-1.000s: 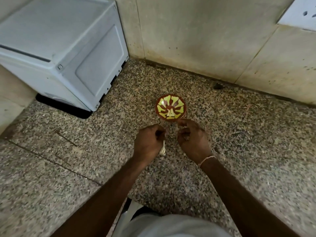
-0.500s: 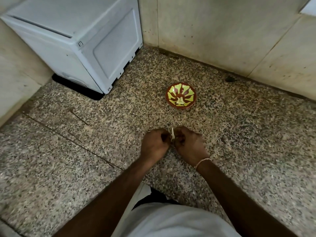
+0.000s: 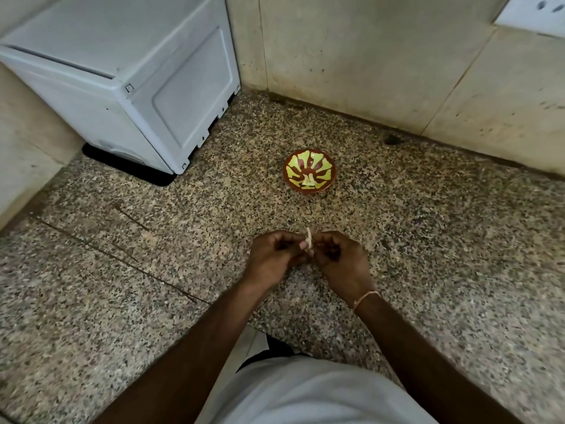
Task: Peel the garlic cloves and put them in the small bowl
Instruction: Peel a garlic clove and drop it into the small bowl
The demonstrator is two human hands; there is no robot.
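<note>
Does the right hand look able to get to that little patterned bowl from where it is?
Probably yes. The bowl sits on bare counter just beyond the right hand, nothing between. But both hands are pinching a garlic clove.

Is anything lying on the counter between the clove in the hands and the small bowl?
Nothing visible. Only bare speckled counter lies between the garlic clove, pinched by left hand and right hand, and the small bowl.

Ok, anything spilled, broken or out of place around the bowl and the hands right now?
Nothing stands out. The bowl sits upright on the counter, apart from the hands. The left hand and right hand pinch a garlic clove between them. No spill shows.
</note>
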